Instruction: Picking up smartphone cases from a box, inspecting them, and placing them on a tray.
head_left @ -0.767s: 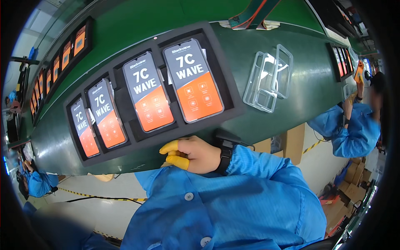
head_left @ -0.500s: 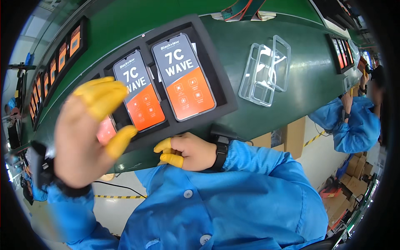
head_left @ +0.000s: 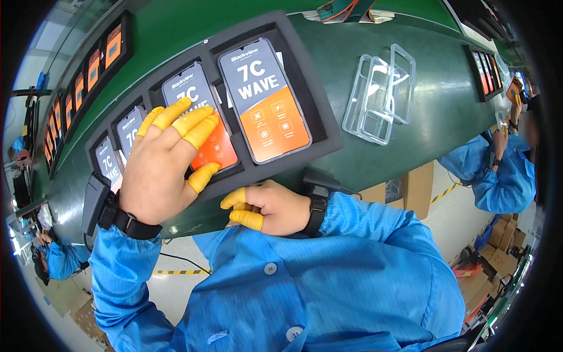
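Note:
A black foam tray [head_left: 326, 125] holds several smartphones in a row of recesses, each with a grey and orange screen. My left hand [head_left: 161, 167], wearing yellow finger cots, is spread palm down over the second smartphone from the right [head_left: 221, 144]. Its fingers cover part of that screen, and the thumb is by the lower left edge. No grip around the phone shows. The rightmost smartphone [head_left: 264, 102] lies untouched in its recess. My right hand [head_left: 275, 206], also with yellow finger cots, rests by the tray's near edge, loosely curled with thumb and forefinger slightly apart and nothing visible between them.
Clear plastic cases [head_left: 375, 102] overlap on the green table [head_left: 437, 97] right of the tray. Another tray of phones [head_left: 88, 88] stands at the far left, and one more [head_left: 484, 73] at the far right. A co-worker in blue [head_left: 498, 170] sits at the right.
My left hand has come down and to the right, from hovering beside the second smartphone to spreading over it. My right hand stays by the tray's near edge. The view has shifted slightly.

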Tool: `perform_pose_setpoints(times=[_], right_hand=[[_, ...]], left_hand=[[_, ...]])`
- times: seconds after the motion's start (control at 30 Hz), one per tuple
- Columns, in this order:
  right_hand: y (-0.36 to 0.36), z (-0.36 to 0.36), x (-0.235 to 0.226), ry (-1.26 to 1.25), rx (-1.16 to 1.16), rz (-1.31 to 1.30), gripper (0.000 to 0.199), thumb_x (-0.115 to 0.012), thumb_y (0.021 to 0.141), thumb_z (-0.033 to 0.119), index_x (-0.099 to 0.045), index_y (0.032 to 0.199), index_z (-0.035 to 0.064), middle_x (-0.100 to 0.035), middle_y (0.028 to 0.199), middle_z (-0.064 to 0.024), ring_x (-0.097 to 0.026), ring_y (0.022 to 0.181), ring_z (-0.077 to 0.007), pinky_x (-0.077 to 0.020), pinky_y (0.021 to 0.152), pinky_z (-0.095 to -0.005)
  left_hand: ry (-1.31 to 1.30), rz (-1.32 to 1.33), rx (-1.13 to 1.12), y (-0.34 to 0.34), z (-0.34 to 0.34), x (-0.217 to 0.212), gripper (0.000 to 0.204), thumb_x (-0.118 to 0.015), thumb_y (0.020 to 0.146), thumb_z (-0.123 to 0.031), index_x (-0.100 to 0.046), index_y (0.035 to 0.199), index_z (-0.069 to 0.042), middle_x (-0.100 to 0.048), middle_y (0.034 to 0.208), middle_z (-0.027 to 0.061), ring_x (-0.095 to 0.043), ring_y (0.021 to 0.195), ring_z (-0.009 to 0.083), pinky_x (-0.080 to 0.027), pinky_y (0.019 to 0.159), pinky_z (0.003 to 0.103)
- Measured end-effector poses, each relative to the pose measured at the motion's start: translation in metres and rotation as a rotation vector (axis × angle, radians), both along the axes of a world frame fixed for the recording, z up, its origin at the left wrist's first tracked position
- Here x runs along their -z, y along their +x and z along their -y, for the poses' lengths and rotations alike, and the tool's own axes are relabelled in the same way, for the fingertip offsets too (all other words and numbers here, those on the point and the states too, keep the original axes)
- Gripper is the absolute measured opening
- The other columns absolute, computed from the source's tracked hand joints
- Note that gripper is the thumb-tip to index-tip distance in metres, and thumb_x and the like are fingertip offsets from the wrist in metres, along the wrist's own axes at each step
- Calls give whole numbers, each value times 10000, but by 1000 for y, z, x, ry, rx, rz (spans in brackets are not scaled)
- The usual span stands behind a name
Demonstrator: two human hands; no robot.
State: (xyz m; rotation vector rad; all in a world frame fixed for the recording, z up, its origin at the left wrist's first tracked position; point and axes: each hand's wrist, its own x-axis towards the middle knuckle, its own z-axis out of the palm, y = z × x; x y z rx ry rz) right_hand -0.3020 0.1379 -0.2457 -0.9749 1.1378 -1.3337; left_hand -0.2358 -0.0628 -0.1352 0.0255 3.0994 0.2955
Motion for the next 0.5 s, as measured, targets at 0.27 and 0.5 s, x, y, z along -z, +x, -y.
perform_pose_setpoints(times=[0.27, 0.5], right_hand=[[1, 0, 5, -18, -8, -24, 220, -589, 936, 115, -582, 1100, -32, -665, 936, -169, -706, 813, -238, -560, 715, -325], [1, -3, 7, -73, 5, -75, 235, -565, 950, 118, -574, 1118, -45, -663, 955, -172, -707, 824, -237, -563, 725, -331]], left_hand=[[117, -136, 50, -14, -15, -8, 571, -784, 648, -82, -585, 1180, -20, -583, 1237, 156, -508, 1213, 379, -389, 1034, 472], [156, -150, 49, -30, -34, 2, 601, -805, 627, -130, -586, 1176, -20, -574, 1247, 151, -498, 1227, 377, -374, 1044, 481]])
